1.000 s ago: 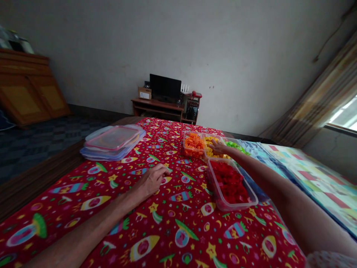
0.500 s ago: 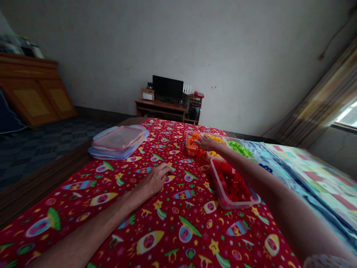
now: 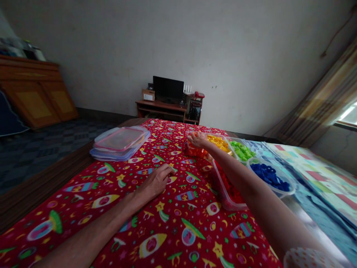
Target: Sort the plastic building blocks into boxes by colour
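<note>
My right hand [image 3: 197, 140] is over the clear container of orange pieces [image 3: 193, 150], its fingers apart and reaching down among them. The fingertips are small in view, and nothing shows gripped in them. My left hand [image 3: 158, 178] rests on the red patterned cloth [image 3: 156, 238] with its fingers curled together and nothing visible in it. Under my right forearm stands a container of red pieces [image 3: 227, 184], partly hidden by the arm. Beside the orange container is one of yellow pieces [image 3: 219, 143].
Light green pieces [image 3: 242, 150] and dark blue pieces [image 3: 269, 176] fill two containers on the right. Several stacked plastic lids [image 3: 119, 143] lie at the left edge. Blue fabric [image 3: 315, 201] covers the right side. A monitor [image 3: 168, 88] stands on a desk against the wall.
My right hand has moved left, from between the yellow and orange pieces onto the orange ones. The forearm has shifted left too, uncovering the blue container. My left hand has stayed put.
</note>
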Available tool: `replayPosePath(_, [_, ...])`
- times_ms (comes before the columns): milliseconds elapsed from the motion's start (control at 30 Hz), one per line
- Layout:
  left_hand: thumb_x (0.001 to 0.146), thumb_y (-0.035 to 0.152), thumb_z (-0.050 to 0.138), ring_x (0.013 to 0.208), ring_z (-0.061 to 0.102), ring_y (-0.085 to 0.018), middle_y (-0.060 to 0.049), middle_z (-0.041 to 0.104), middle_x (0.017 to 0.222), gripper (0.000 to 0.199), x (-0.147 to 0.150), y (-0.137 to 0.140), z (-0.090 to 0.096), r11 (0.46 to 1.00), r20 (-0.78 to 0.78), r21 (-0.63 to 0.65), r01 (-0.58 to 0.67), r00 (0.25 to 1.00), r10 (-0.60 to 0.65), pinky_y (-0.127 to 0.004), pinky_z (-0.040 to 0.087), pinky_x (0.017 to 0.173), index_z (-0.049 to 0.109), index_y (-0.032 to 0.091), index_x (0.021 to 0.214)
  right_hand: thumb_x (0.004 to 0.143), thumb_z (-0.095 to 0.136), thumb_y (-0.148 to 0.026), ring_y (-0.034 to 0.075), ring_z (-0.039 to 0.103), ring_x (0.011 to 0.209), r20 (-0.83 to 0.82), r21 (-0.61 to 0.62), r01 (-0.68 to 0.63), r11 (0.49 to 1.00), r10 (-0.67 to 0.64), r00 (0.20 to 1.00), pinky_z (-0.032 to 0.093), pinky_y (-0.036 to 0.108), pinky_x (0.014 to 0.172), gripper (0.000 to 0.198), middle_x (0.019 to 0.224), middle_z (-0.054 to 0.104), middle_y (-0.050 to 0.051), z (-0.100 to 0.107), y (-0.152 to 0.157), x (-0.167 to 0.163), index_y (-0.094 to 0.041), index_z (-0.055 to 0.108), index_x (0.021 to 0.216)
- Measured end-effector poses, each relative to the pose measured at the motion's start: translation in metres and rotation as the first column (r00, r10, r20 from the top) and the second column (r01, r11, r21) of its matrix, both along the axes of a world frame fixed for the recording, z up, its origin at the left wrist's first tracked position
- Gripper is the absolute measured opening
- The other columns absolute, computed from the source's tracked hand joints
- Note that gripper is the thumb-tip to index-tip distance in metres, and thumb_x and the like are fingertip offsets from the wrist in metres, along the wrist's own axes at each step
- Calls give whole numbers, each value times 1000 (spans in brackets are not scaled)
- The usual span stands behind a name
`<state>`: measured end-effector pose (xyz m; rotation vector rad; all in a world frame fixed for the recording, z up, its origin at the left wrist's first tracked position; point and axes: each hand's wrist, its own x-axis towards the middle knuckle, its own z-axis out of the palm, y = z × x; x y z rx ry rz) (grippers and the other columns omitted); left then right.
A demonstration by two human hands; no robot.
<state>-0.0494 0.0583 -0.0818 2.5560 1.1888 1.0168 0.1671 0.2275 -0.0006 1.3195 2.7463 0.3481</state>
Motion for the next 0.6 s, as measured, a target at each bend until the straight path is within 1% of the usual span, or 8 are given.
replayPosePath(133, [80, 2, 36, 83, 59, -16, -5, 60, 87, 31, 0, -3, 5, 1000, 0, -26, -3, 1000, 3, -27, 49, 76, 61, 17, 89, 95, 33, -28, 39, 46, 124, -53, 31, 63, 998, -62, 997, 37, 59, 97, 51, 142, 45, 20, 2, -3, 3, -16, 41, 143])
replayPosePath(267, [77, 0, 37, 84, 59, -16, -4, 60, 88, 32, 0, -2, 3, 999, 1, -33, -8, 1000, 8, -27, 49, 78, 61, 17, 89, 96, 35, -26, 32, 55, 113, -135, 49, 123, 991, -116, 984, 43, 45, 94, 42, 128, 57, 18, 6, -10, 6, -14, 55, 130])
replayPosePath(367, [76, -1, 37, 84, 59, -16, -4, 60, 88, 32, 0, 1, 0, 1000, 6, -19, -7, 1000, 7, -27, 49, 77, 61, 18, 88, 99, 23, -27, 26, 58, 108, -240, 121, 141, 983, -108, 965, 45, 37, 90, 45, 121, 61, 19, 9, -21, 1, -11, 55, 126])
replayPosePath(400, [76, -1, 37, 84, 59, -16, -4, 60, 88, 32, 0, 1, -1, 1000, 5, -18, -4, 1000, 4, -26, 49, 77, 61, 18, 88, 99, 24, -27, 24, 58, 107, -271, 151, 100, 983, -57, 961, 44, 36, 91, 44, 120, 62, 18, 9, -26, -2, -11, 55, 125])
replayPosePath(467, [77, 0, 37, 84, 59, -15, -4, 60, 88, 31, 1, 2, -1, 1000, 7, -21, -4, 1000, 5, -26, 49, 77, 60, 18, 88, 98, 33, -26, 22, 58, 109, -235, 192, -78, 978, 123, 964, 40, 37, 97, 37, 116, 65, 15, 8, -37, -8, -12, 58, 122])
replayPosePath(533, [78, 1, 38, 83, 59, -15, -4, 60, 88, 30, 1, 1, -1, 1000, 14, -22, -14, 1000, 14, -26, 49, 76, 60, 18, 87, 93, 46, -25, 24, 53, 117, -54, 195, -276, 941, 291, 955, 33, 44, 105, 32, 113, 67, 12, 5, -47, -16, -13, 61, 119])
replayPosePath(567, [78, 1, 38, 83, 59, -16, -4, 60, 88, 29, 1, 1, 0, 1000, 14, -22, -15, 1000, 16, -27, 49, 76, 59, 18, 87, 90, 51, -24, 27, 50, 121, 61, 187, -333, 924, 327, 943, 29, 48, 108, 32, 112, 68, 11, 3, -51, -20, -14, 61, 119])
replayPosePath(600, [79, 2, 38, 83, 59, -16, -4, 60, 88, 28, 0, 0, 0, 1000, 13, -20, -12, 1000, 12, -27, 49, 76, 59, 18, 87, 88, 54, -25, 29, 47, 123, 169, 184, -354, 917, 325, 930, 26, 51, 109, 33, 111, 68, 11, 1, -54, -23, -14, 62, 119])
